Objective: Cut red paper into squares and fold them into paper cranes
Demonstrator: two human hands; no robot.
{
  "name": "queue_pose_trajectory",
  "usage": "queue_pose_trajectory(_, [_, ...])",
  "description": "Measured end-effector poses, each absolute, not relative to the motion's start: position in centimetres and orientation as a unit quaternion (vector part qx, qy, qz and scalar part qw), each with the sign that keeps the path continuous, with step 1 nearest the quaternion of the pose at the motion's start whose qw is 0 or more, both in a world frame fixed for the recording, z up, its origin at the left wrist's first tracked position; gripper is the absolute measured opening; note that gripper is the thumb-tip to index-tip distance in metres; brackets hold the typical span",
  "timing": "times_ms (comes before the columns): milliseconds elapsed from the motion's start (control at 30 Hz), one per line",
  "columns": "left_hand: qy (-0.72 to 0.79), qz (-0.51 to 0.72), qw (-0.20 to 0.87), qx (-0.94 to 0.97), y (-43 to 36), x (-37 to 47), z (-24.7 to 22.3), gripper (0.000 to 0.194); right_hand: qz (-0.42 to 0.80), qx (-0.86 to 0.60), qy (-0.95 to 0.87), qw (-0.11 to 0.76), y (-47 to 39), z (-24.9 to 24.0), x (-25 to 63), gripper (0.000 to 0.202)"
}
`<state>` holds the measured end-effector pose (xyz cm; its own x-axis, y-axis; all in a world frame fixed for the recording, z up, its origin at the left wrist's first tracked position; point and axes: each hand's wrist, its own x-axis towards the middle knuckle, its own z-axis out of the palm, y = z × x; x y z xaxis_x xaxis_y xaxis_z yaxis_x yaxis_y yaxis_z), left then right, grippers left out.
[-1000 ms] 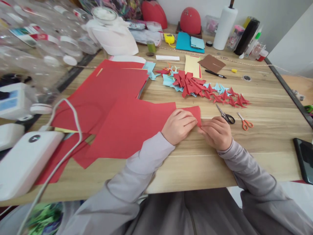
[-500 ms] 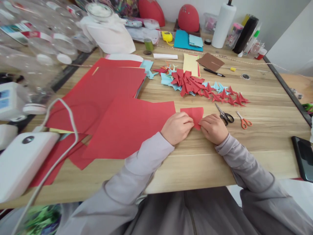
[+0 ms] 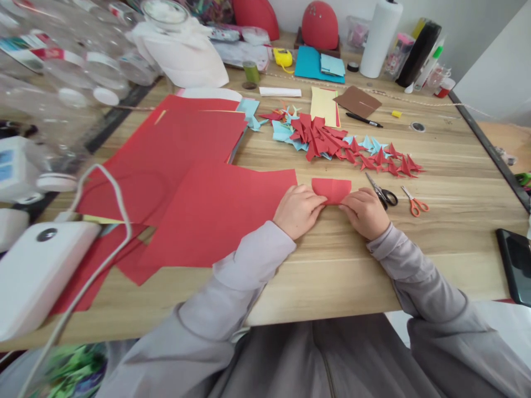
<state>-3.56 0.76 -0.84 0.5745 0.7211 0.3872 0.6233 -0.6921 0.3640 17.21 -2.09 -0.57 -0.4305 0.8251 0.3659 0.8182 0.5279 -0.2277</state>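
Note:
A small piece of red paper lies on the table between my hands, with a faint crease near its middle. My left hand grips its lower left corner, fingers closed on it. At the lower right corner my right hand pinches the paper too. The paper now looks like a wide, short rectangle, its near edge at my fingertips. Left of my hands spreads a large red sheet. Black-handled scissors lie just beyond my right hand, and small orange-handled scissors lie further right.
Folded red paper pieces and light-blue ones lie in a row behind my hands. A stack of red sheets is at left, near a white power bank with a cable. A phone sits at the right edge; plastic bottles crowd the far left.
The red paper has gone from a taller, uneven shape to a shorter, wide one and shifted slightly right. My hands have moved a little further apart along its near edge.

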Motion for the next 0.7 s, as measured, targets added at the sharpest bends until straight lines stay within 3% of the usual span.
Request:
queue_pose_trajectory(133, [0.465, 0.307, 0.196, 0.807, 1.1, -2.9, -1.3, 0.02, 0.068, -0.548, -0.797, 0.246, -1.7, -1.0, 17.0, 0.023])
queue_pose_trajectory(300, [0.492, 0.342, 0.285, 0.748, 1.4, -2.6, -1.2, 0.01, 0.053, -0.597, -0.772, 0.211, -1.3, -1.2, 16.5, 0.023])
queue_pose_trajectory(700, [0.528, 0.288, 0.278, 0.749, 1.9, -2.0, -0.4, 0.009, -0.012, -0.604, -0.779, 0.166, -0.8, -1.4, 16.0, 0.027])
